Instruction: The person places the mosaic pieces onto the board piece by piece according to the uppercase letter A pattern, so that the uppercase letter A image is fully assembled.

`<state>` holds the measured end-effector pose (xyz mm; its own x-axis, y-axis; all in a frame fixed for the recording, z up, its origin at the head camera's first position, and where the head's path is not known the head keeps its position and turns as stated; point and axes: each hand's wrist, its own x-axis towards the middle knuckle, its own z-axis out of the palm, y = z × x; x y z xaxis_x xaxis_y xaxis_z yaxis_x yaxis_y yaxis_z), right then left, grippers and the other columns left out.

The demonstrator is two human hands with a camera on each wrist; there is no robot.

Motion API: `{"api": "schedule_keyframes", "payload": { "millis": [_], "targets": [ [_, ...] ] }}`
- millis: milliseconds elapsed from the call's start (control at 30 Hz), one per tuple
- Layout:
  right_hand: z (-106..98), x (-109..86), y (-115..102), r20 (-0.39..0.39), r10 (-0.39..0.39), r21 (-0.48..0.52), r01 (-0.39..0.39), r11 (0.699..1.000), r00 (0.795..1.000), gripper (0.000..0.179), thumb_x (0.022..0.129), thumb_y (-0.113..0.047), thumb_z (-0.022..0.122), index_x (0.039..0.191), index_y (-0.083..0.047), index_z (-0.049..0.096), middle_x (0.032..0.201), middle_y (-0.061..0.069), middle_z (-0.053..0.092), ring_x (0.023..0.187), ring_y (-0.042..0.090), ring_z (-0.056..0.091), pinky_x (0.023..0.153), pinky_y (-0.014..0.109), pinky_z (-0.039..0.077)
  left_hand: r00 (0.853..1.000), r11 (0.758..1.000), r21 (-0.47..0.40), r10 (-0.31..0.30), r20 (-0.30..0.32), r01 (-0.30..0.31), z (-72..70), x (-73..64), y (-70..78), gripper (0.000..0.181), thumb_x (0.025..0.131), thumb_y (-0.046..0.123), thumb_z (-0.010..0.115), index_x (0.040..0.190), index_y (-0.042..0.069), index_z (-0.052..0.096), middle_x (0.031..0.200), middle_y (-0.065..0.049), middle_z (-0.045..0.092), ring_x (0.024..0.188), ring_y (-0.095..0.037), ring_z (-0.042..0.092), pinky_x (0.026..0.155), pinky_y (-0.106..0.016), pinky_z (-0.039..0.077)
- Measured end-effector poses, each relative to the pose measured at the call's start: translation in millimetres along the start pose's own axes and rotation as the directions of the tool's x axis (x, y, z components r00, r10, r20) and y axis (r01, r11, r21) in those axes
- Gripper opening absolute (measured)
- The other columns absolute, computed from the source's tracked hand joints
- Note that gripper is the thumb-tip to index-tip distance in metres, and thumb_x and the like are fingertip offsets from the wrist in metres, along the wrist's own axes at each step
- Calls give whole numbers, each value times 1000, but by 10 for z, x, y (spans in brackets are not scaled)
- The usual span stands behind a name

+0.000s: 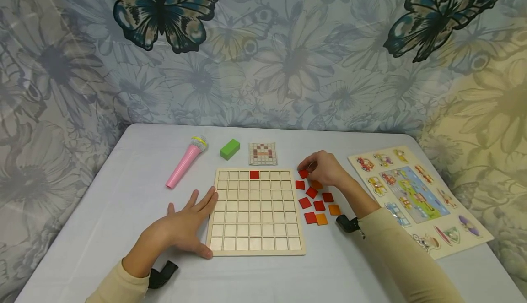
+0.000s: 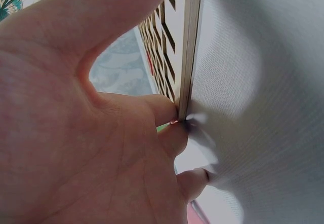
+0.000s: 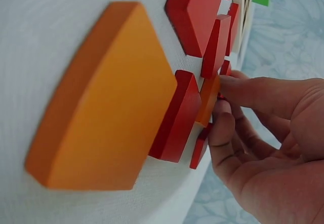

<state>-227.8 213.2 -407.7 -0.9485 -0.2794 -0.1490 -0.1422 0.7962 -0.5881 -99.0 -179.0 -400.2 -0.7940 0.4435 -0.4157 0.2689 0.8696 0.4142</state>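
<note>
A wooden grid board (image 1: 261,207) lies flat, with one red tile (image 1: 254,175) in its top row. My left hand (image 1: 181,229) rests at the board's left edge, fingers spread, thumb by the near corner. In the left wrist view those fingertips meet the board's side (image 2: 188,57). Beyond the board's far right corner my right hand (image 1: 324,169) pinches a small red square tile (image 1: 303,174) between thumb and fingers. Several loose red tiles (image 1: 319,206) and a few orange tiles (image 1: 334,210) lie below that hand; an orange tile (image 3: 116,102) looms large in the right wrist view.
Behind the board lie a small pattern card (image 1: 263,154), a green block (image 1: 229,149) and a pink microphone (image 1: 184,163). A picture puzzle board (image 1: 362,188) lies at the right, beside my right forearm. Patterned cloth (image 1: 263,88) hangs behind the white table.
</note>
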Motion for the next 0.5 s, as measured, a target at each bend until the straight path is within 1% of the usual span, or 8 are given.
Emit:
{"api": "schedule_keyframes", "payload": {
  "millis": [333, 500],
  "targets": [
    [1, 9, -10, 2, -28, -30, 28, 999, 1000, 22, 88, 4, 74, 108, -3, 81, 104, 16, 75, 92, 28, 65, 84, 42, 58, 1000, 1000, -1, 7, -2, -7, 7, 10, -21, 139, 65, 53, 95, 168, 10, 13, 178, -7, -1, 160, -50, 1, 99, -94, 6],
    [14, 9, -18, 2, -15, -39, 15, 999, 1000, 22, 89, 2, 76, 109, -3, 81, 106, 16, 76, 93, 28, 66, 85, 43, 58, 1000, 1000, -11, -3, 3, 3, 13, -1, -26, 139, 66, 52, 96, 168, 11, 13, 178, -4, -2, 161, -47, 0, 101, -94, 5]
  ]
}}
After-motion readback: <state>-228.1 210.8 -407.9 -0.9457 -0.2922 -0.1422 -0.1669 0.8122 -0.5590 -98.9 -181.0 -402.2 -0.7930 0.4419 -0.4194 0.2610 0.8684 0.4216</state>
